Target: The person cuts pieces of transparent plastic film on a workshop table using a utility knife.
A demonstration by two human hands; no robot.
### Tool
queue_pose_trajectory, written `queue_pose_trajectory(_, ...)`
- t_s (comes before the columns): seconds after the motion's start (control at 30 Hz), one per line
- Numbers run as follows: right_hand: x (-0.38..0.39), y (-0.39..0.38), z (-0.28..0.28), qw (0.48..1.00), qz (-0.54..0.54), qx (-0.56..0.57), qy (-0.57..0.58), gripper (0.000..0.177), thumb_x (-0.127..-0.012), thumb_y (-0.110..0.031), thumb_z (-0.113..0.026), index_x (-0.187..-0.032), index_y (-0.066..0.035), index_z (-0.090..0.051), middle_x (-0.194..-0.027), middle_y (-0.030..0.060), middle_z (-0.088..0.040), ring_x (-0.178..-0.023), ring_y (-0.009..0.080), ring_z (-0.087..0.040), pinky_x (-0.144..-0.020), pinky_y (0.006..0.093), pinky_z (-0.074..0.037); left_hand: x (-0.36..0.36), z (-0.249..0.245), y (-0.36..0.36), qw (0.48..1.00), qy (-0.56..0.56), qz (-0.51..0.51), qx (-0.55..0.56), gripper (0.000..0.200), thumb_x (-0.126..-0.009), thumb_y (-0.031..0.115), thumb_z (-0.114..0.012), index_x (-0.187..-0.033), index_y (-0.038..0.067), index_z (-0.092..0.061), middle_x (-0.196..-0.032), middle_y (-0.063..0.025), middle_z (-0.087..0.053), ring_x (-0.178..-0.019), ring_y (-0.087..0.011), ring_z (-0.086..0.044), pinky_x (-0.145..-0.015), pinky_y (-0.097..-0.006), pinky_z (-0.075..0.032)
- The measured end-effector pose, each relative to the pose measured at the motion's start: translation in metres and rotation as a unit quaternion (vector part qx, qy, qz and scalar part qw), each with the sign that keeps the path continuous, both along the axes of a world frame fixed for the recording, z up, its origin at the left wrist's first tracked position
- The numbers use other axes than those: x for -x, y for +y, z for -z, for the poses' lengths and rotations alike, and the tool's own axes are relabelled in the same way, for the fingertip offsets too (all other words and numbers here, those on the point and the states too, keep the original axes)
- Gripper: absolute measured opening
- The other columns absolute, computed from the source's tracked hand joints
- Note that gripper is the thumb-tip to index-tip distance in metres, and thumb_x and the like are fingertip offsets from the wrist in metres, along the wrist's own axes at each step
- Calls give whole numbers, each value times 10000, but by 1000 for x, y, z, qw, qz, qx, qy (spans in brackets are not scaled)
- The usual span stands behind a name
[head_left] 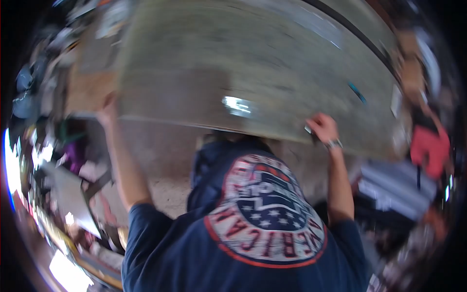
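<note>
A broad grey-green sheet with a glossy surface (pixel 272 63), perhaps glass, lies in front of me. My left hand (pixel 108 108) is at its near left corner; motion blur smears the fingers, so I cannot see whether they grip the edge. Over the near edge on the right, my right hand (pixel 324 127) has its fingers curled around something small with a shiny bit at the fingertips, too blurred to name. A band is on that wrist. Farther right, a thin teal object (pixel 357 92) rests on the sheet.
A brown board surface (pixel 90 92) lies left of the sheet. A dark strip (pixel 360 34) crosses its far right. Red (pixel 430 148) and grey (pixel 399 187) items crowd the right side. Blurred clutter and a leaning panel (pixel 73 194) stand at the left.
</note>
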State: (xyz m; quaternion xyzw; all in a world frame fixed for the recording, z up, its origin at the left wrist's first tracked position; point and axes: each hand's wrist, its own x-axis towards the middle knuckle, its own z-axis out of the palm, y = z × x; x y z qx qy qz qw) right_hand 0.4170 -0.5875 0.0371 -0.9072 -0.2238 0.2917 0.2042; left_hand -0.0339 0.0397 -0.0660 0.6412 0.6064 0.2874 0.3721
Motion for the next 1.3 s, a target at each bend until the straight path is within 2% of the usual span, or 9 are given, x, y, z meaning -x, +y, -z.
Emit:
queue_pose_trajectory(0.17, 2, -6, -10, 996, 81, 38, 6, 277, -820, -321, -807, -879, -60, -737, -823, 125, -752, -772, 271, -725, -700, 387, -548, -10, -11, -7, 989, -138, -18, 52, 276, -903, 163, -777, -1116, -4, -725, -1046, -57, -713, -948, -152, -654, -857, -282, -526)
queue_pose_trajectory(0.3, 1, 2, 0, 995, 85, 60, 11, 259, -814, -305, -811, -885, -65, -746, -828, 119, -759, -790, 263, -735, -722, 379, -557, 4, 0, 9, 998, -58, 23, 16, 396, -894, 256, -790, -1167, -14, -694, -1073, -77, -710, -1004, -188, -663, -909, -332, -528)
queue_pose_trajectory(0.4, 2, 0, -8, 994, 85, 66, 21, 246, -817, -300, -812, -882, -72, -746, -838, 113, -764, -809, 263, -739, -740, 392, -559, -58, -60, -51, 967, 151, -89, -185, 533, -866, 354, -806, -1225, -15, -670, -1141, -132, -703, -1030, -249, -677, -943, -391, -528)
queue_pose_trajectory(0.47, -1, 0, -11, 994, 90, 61, 30, 246, -820, -303, -812, -875, -73, -741, -849, 117, -765, -820, 262, -740, -748, 400, -559, -96, -61, -65, 934, 149, 33, -324, 557, -874, 387, -788, -1250, -3, -657, -1183, -192, -678, -1088, -321, -661, -976, -455, -518)
queue_pose_trajectory(0.53, -4, -5, -5, 994, 83, 55, 38, 246, -820, -306, -818, -869, -80, -738, -865, 120, -765, -836, 269, -739, -767, 409, -560, -225, -164, -234, 937, 149, 240, -208, 458, -891, 305, -782, -1267, 66, -680, -1323, -160, -655, -1240, -331, -592, -1060, -462, -463)
queue_pose_trajectory(0.63, -4, -6, -2, 995, 77, 47, 34, 238, -816, -306, -821, -870, -87, -744, -884, 122, -766, -868, 291, -740, -789, 420, -562, -318, -153, -347, 728, 18, 666, -162, 480, -775, 177, -819, -1240, 165, -700, -1500, -84, -535, -1441, -334, -386, -1202, -490, -298)
queue_pose_trajectory(0.7, -4, -6, -6, 997, 66, 41, 14, 229, -814, -304, -822, -876, -95, -753, -905, 127, -769, -896, 306, -741, -810, 429, -564, -360, -131, -399, 611, 28, 775, -161, 483, -757, 132, -814, -1224, 209, -716, -1582, -63, -444, -1494, -348, -302, -1222, -521, -256)
queue_pose_trajectory(0.83, -4, -10, -2, 997, 61, 36, 10, 212, -811, -301, -811, -921, -122, -784, -956, 136, -770, -977, 319, -734, -864, 437, -564, -401, -106, -425, 514, 70, 842, -147, 427, -752, 129, -811, -1162, 234, -755, -1636, -51, -366, -1513, -390, -246, -1227, -551, -232)
queue_pose_trajectory(1.3, -16, -37, 3, 999, 46, 2, 15, 260, -787, -347, -791, -912, -120, -779, -963, 140, -761, -925, 331, -731, -821, 438, -577, -412, -101, -421, 491, 122, 847, -164, 420, -738, 238, -838, -1132, 364, -768, -1668, -3, -313, -1553, -379, -179, -1253, -570, -172)
